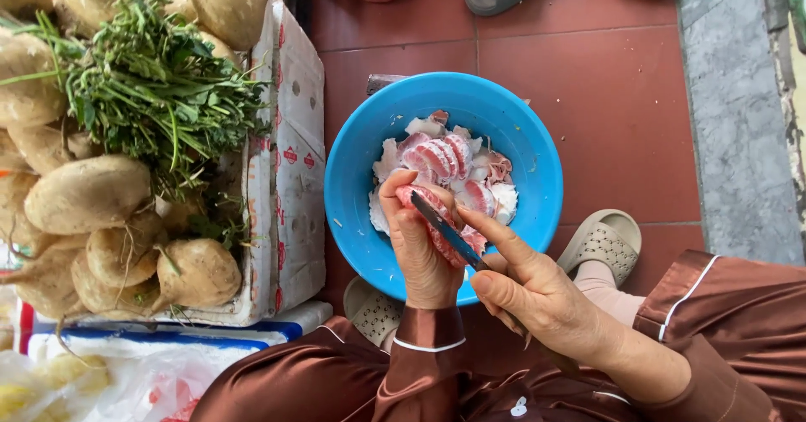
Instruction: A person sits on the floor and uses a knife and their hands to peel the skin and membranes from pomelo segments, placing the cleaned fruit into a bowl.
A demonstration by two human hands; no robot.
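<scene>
Closed, my left hand [424, 250] holds a pink meat piece [420, 197]; my right hand [537, 292] grips a dark-bladed knife [449, 235], tip pointing up-left over the round blue plastic bowl's [353, 170] near rim.

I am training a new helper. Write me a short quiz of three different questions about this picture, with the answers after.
1. True or false: the blue bowl stands on a wooden table.
2. Which hand holds the knife? A) left B) right C) neither
3. Fill in: the crate beside the bowl holds pale round roots and a bunch of ____ leaves.

Key
1. False. It stands on the red tiled floor, between the person's sandals.
2. B. The right hand holds it, with the blade on the pink and white piece in the left hand.
3. Green. The green leaves lie on the roots.
</scene>
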